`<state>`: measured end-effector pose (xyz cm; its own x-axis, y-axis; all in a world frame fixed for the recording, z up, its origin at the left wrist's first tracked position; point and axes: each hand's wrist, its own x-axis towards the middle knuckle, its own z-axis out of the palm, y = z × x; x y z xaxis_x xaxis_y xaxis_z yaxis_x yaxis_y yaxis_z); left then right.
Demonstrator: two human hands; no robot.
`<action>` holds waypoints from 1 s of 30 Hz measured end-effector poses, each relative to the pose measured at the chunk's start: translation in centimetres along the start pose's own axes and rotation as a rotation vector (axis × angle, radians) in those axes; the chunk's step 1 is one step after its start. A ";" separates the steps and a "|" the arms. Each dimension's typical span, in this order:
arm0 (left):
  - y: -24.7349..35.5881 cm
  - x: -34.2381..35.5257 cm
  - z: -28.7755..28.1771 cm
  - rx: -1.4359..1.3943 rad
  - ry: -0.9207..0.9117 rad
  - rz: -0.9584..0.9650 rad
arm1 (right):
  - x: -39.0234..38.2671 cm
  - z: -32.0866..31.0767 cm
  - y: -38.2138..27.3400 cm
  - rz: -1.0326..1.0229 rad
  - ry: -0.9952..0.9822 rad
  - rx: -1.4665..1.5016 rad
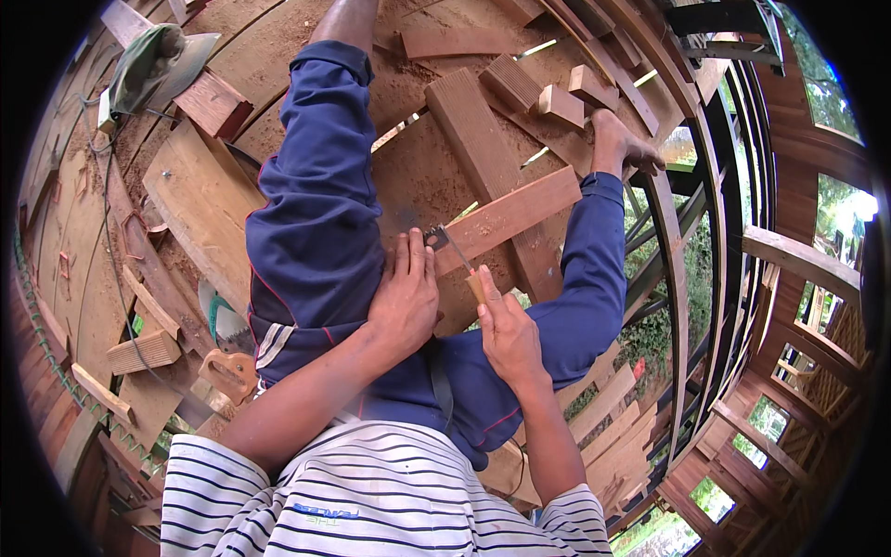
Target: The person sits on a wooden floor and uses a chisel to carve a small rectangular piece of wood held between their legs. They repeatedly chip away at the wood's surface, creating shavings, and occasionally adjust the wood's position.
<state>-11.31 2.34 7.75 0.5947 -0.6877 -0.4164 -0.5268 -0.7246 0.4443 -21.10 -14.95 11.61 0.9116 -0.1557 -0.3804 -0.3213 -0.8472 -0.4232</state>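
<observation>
A board (509,215) lies at a slant between my legs, across a thicker beam (478,139). My right hand (510,336) is closed round the wooden handle (477,286) of a slim hand tool, its thin metal shaft (458,249) pointing up and left over the board. My left hand (406,290) rests at the board's left end, fingers pressed together. Beside its fingertips is a small dark metal piece (435,239), touching the shaft's tip; its exact kind I cannot make out.
By my left thigh lie a handsaw's wooden handle (228,373) and a wide plank (200,195). Offcut blocks (561,105) sit near my right foot. A cap (153,70) rests at the far left. Gaps between floorboards and an open frame drop away at right.
</observation>
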 end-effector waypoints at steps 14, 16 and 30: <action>0.0 -0.9 1.9 0.271 -0.005 0.142 | 0.8 -1.1 0.1 0.005 -0.063 0.079; 0.2 -0.9 1.8 0.269 -0.021 0.136 | 1.1 -1.1 -0.2 0.037 -0.115 0.038; 0.5 -0.5 -1.6 0.152 -0.293 0.142 | 2.2 -1.8 -3.4 0.185 -0.352 -0.231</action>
<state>-10.92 2.37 9.50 0.3214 -0.7498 -0.5784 -0.6888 -0.6042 0.4005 -17.52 -13.37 13.67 0.6887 -0.1671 -0.7056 -0.3688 -0.9186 -0.1424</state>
